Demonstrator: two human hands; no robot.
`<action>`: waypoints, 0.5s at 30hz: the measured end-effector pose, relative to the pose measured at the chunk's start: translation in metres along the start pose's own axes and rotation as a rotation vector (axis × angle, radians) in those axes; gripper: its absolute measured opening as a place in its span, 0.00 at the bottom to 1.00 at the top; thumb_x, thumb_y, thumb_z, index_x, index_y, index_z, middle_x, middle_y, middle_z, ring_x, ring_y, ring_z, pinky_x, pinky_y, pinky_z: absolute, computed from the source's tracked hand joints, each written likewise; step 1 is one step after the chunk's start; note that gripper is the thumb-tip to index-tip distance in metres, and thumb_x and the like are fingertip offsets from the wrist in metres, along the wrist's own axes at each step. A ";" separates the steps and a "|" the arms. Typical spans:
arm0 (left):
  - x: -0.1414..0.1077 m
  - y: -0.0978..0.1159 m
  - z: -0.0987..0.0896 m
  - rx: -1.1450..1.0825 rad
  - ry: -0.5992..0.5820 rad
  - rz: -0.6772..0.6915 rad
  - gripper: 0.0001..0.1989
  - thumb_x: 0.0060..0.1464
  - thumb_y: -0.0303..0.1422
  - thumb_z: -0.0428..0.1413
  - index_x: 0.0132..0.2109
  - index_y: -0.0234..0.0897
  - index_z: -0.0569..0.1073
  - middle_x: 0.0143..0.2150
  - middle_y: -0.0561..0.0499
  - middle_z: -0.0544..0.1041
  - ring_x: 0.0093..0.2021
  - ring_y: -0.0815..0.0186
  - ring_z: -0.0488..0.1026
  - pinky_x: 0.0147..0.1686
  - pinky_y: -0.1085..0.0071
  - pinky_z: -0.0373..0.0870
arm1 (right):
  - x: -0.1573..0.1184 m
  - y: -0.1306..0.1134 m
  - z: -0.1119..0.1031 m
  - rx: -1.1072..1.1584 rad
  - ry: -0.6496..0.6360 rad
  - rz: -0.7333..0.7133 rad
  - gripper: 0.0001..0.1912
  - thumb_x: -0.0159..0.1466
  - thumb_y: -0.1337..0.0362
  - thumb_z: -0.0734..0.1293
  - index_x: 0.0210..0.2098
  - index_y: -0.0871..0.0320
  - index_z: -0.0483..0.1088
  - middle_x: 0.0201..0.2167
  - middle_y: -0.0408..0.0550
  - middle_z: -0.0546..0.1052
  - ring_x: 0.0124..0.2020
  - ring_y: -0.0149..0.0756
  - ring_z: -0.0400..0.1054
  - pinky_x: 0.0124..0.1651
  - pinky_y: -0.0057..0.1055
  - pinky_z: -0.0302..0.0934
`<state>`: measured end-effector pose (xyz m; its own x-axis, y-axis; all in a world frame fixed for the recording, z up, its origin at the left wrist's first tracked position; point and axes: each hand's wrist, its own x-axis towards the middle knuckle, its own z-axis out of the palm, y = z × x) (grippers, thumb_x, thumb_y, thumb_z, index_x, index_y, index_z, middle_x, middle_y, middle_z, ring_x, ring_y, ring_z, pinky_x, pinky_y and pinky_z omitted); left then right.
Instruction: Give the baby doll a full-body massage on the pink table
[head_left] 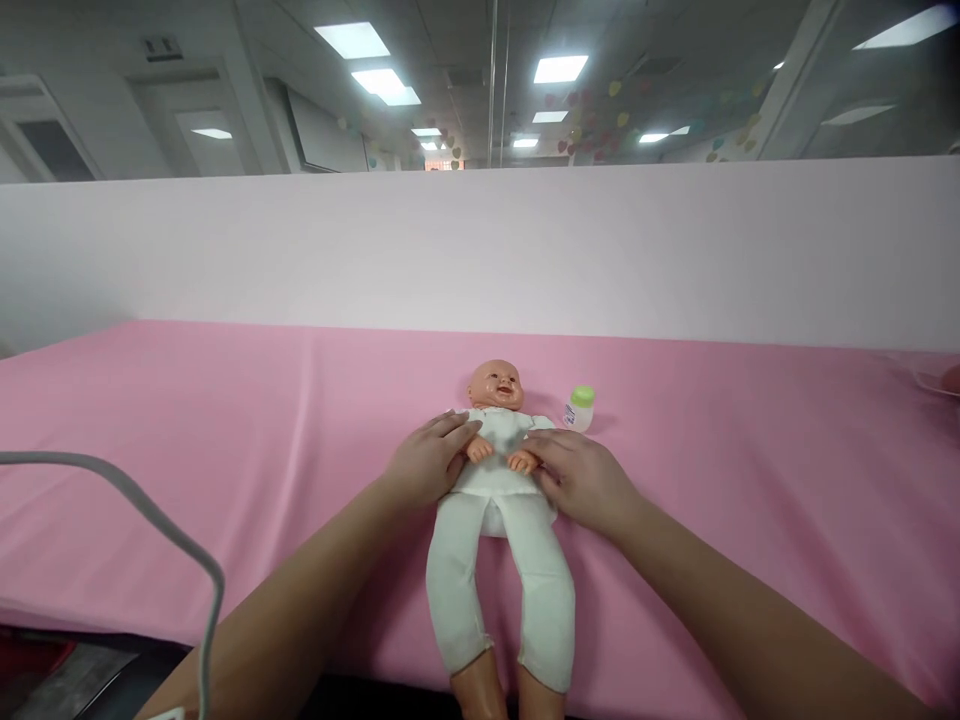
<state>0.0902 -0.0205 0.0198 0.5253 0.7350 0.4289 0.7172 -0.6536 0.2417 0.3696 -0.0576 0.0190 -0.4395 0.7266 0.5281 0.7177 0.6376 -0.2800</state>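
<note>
A baby doll (pixel 496 470) in a white top and trousers lies on its back, head away from me, on a pink cloth. My left hand (pixel 429 460) is at the doll's arm on the left, fingers over the sleeve and thumb near the doll's small hand. On the other side my right hand (pixel 581 475) holds the doll's other arm, with its fingers over the forearm and the thumb underneath. Both doll hands show between mine, resting on its belly. Just beyond my right hand stands a small bottle (pixel 580 410) with a green cap, upright and untouched.
The pink cloth (pixel 225 420) covers the table up to a low white partition (pixel 465 250). A grey cable (pixel 150 510) loops in front at the left. Something clear, partly cut off, lies at the right edge. Behind the partition are glass panes and ceiling lights.
</note>
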 end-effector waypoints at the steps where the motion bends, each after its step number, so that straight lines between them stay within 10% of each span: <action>1: 0.000 0.000 0.000 0.022 -0.017 0.018 0.24 0.67 0.31 0.51 0.67 0.43 0.73 0.68 0.45 0.74 0.70 0.52 0.69 0.70 0.52 0.64 | -0.001 0.001 0.005 -0.057 0.013 -0.043 0.19 0.67 0.71 0.64 0.54 0.51 0.78 0.55 0.50 0.81 0.55 0.48 0.76 0.58 0.48 0.72; 10: -0.002 -0.007 -0.002 -0.016 -0.106 0.135 0.31 0.61 0.24 0.51 0.70 0.40 0.70 0.71 0.44 0.71 0.74 0.53 0.62 0.74 0.51 0.56 | -0.004 0.000 0.017 -0.098 0.035 -0.106 0.20 0.69 0.73 0.63 0.55 0.53 0.78 0.55 0.52 0.81 0.59 0.49 0.74 0.64 0.51 0.69; 15: -0.005 -0.016 0.000 -0.272 0.012 -0.125 0.27 0.67 0.38 0.55 0.70 0.44 0.70 0.69 0.46 0.74 0.70 0.50 0.67 0.70 0.53 0.63 | -0.005 0.007 0.013 0.225 0.221 0.182 0.18 0.68 0.66 0.67 0.56 0.50 0.76 0.56 0.51 0.81 0.58 0.48 0.75 0.63 0.49 0.70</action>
<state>0.0763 -0.0138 0.0142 0.4340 0.8117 0.3909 0.6258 -0.5838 0.5173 0.3699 -0.0536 0.0042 -0.1704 0.7761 0.6071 0.6261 0.5610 -0.5415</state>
